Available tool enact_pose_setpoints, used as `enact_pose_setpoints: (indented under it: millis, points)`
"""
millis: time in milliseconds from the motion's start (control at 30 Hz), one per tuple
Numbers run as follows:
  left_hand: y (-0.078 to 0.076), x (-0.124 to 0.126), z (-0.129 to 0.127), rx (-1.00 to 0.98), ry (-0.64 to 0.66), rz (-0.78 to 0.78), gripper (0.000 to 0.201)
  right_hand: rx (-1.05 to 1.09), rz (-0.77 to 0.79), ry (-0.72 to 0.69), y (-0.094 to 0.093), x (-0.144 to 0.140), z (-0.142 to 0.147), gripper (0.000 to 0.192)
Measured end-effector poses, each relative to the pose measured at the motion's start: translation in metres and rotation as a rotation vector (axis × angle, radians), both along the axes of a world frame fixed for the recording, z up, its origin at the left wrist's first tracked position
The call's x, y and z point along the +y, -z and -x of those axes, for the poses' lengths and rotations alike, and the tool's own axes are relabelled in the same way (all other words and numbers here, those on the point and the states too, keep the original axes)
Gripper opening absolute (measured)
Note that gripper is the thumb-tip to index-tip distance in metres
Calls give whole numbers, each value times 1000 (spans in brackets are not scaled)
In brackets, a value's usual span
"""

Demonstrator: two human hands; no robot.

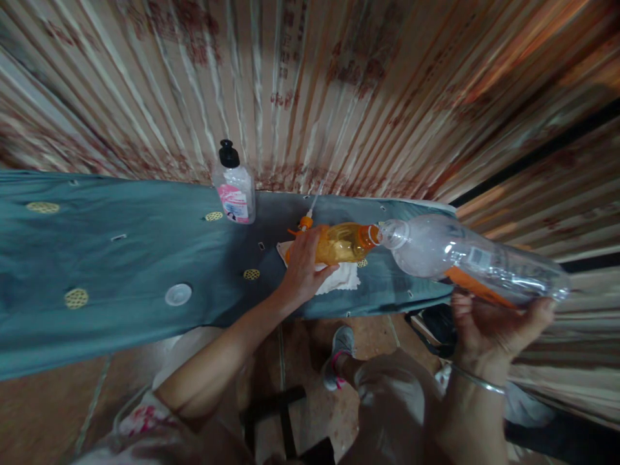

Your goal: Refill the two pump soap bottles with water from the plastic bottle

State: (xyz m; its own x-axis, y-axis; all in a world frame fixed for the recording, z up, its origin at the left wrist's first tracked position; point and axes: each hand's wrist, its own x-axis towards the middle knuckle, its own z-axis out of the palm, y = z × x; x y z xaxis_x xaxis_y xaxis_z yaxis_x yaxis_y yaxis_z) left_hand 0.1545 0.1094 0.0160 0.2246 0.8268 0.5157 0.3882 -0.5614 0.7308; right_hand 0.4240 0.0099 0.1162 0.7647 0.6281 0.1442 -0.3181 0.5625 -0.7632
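Observation:
My left hand (305, 265) is wrapped round an orange, see-through bottle (343, 242), keeping it over the table. In my right hand (498, 323) lies a large clear plastic bottle (465, 252) with an orange label, tilted so that its neck points left. The two bottle mouths meet or nearly meet; I cannot tell whether they touch. Just beyond my left hand lies an orange pump head (306, 223) with a thin clear tube. A white cloth or tissue (341, 279) is spread beneath the orange bottle.
Farther back on the green-covered table (130, 258) stands a clear bottle with a black cap (236, 190) and a pink label. A small round white lid (179, 294) lies near the front edge. Pleated curtains (290, 97) hang behind the table.

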Motion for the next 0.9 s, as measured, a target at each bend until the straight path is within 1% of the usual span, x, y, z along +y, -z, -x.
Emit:
enact_pose_setpoints:
  millis: [167,367,433,600,700,833,900]
  points:
    - [1,0,0,1,4,-35,76,-41,13,-22,0,-1,-1,55]
    - [0,0,0,12,-5,3,76,-69,-8,-50,-2,1,0,65]
    - [0,0,0,8,0,9,76,-57,-23,-65,-2,1,0,63]
    - [-1,0,1,17,11,11,75,28,-33,-22,0,0,-1,55]
    - [0,0,1,19,13,5,76,45,-32,-2,1,0,-2,56]
    - [2,1,1,18,17,-19,76,33,-30,-11,2,-1,-4,62]
    - [3,1,1,7,23,-38,75,29,-28,-19,3,-1,-6,60]
